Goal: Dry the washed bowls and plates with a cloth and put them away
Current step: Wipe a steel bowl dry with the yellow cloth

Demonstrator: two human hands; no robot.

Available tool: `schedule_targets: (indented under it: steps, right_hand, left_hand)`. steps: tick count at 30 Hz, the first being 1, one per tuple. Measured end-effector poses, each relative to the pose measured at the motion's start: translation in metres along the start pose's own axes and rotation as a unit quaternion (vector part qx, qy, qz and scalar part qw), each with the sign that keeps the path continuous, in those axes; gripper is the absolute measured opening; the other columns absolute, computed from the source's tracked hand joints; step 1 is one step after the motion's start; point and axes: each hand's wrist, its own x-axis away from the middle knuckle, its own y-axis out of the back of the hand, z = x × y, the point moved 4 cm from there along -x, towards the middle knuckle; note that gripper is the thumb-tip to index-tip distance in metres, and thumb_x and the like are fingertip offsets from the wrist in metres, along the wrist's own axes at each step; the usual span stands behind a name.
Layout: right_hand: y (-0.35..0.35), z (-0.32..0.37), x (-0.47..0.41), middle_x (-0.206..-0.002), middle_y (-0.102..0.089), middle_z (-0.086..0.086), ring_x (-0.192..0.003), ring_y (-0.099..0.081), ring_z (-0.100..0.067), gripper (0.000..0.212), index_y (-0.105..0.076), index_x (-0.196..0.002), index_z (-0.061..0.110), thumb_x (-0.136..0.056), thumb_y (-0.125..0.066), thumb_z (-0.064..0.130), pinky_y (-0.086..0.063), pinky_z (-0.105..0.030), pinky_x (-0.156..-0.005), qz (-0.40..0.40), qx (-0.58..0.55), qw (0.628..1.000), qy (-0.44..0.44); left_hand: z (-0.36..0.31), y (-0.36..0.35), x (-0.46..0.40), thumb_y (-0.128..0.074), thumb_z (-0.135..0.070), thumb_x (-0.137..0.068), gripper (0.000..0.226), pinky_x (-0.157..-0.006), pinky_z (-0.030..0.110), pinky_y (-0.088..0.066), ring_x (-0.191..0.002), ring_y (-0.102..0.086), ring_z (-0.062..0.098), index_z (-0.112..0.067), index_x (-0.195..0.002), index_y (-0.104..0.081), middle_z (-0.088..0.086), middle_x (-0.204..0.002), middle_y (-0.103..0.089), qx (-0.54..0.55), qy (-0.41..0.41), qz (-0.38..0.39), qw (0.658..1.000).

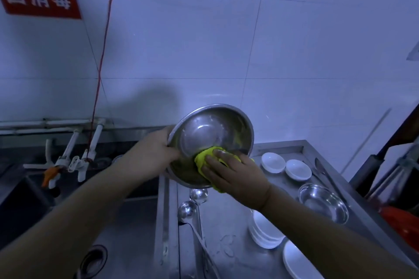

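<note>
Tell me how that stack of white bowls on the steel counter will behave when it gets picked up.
The stack of white bowls looks glazed ceramic, so probably heavy for its size and breakable if knocked on the steel counter. The counter looks wet nearby, so the glaze may be slippery. Several nested bowls could shift against each other; supporting them from underneath seems safer than a one-sided rim grip.

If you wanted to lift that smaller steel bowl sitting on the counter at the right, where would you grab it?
Judging by its pose, take the smaller steel bowl by its thin rim, coming from above: it sits upright and open, apparently empty, so a thumb inside and fingers outside the near edge should pinch it well.
</note>
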Motion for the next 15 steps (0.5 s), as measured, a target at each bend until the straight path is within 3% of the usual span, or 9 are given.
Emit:
schedule_targets:
  steps: [3,5,7,9,12,15]
  right_hand:
    - [0.007,-0.001,-0.007,-0.111,-0.070,-0.004,-0.096,-0.067,-0.027,0.028,-0.073,-0.104,0.015,-0.090,-0.050,0.011,-0.052,-0.033,-0.070,-0.032,-0.007,0.997,-0.068]
    - [0.010,0.010,-0.016,-0.108,-0.071,-0.001,-0.091,-0.068,-0.025,0.024,-0.074,-0.102,0.016,-0.088,-0.054,0.014,-0.052,-0.031,-0.069,-0.056,-0.037,0.988,-0.139]
    - [0.009,0.019,-0.024,-0.110,-0.071,0.002,-0.092,-0.068,-0.023,0.023,-0.073,-0.106,0.017,-0.086,-0.062,0.016,-0.051,-0.030,-0.069,-0.067,-0.059,0.976,-0.197]
    - [0.008,0.027,-0.027,-0.110,-0.070,0.001,-0.093,-0.068,-0.023,0.023,-0.073,-0.107,0.016,-0.086,-0.064,0.015,-0.051,-0.031,-0.068,-0.074,-0.065,0.972,-0.214]
    - [0.006,0.037,-0.017,-0.112,-0.070,-0.005,-0.095,-0.067,-0.026,0.023,-0.073,-0.107,0.011,-0.093,-0.055,0.013,-0.052,-0.032,-0.069,-0.083,-0.060,0.980,-0.173]
    - [0.003,0.031,0.000,-0.115,-0.068,-0.010,-0.099,-0.067,-0.029,0.024,-0.069,-0.113,0.007,-0.094,-0.054,0.012,-0.053,-0.037,-0.072,-0.057,-0.064,0.994,-0.065]
  left_hand:
    - [-0.006,0.001,-0.004,-0.054,-0.016,-0.064,0.031,-0.072,0.048,-0.057,-0.079,-0.069,0.022,-0.030,-0.088,-0.066,0.000,-0.080,-0.072,0.008,-0.025,-0.080,0.996]
    - [0.002,-0.018,0.000,-0.060,-0.007,-0.073,0.034,-0.070,0.042,-0.057,-0.081,-0.069,0.019,-0.031,-0.096,-0.066,-0.002,-0.085,-0.072,0.093,-0.027,-0.126,0.987]
    - [0.012,-0.043,0.005,-0.060,0.004,-0.081,0.043,-0.062,0.034,-0.056,-0.083,-0.070,0.020,-0.028,-0.110,-0.060,0.003,-0.094,-0.072,0.212,-0.012,-0.101,0.972]
    - [0.022,-0.053,0.006,-0.054,0.007,-0.084,0.042,-0.057,0.029,-0.055,-0.078,-0.070,0.020,-0.026,-0.110,-0.060,0.005,-0.091,-0.072,0.271,-0.004,-0.097,0.958]
    - [0.024,-0.045,0.009,-0.054,0.009,-0.079,0.042,-0.053,0.034,-0.056,-0.069,-0.070,0.024,-0.023,-0.104,-0.062,0.008,-0.081,-0.072,0.232,-0.008,-0.076,0.970]
    - [0.019,-0.023,0.010,-0.061,-0.005,-0.069,0.038,-0.061,0.038,-0.058,-0.074,-0.069,0.019,-0.030,-0.098,-0.064,-0.001,-0.082,-0.072,0.086,-0.023,-0.046,0.995]
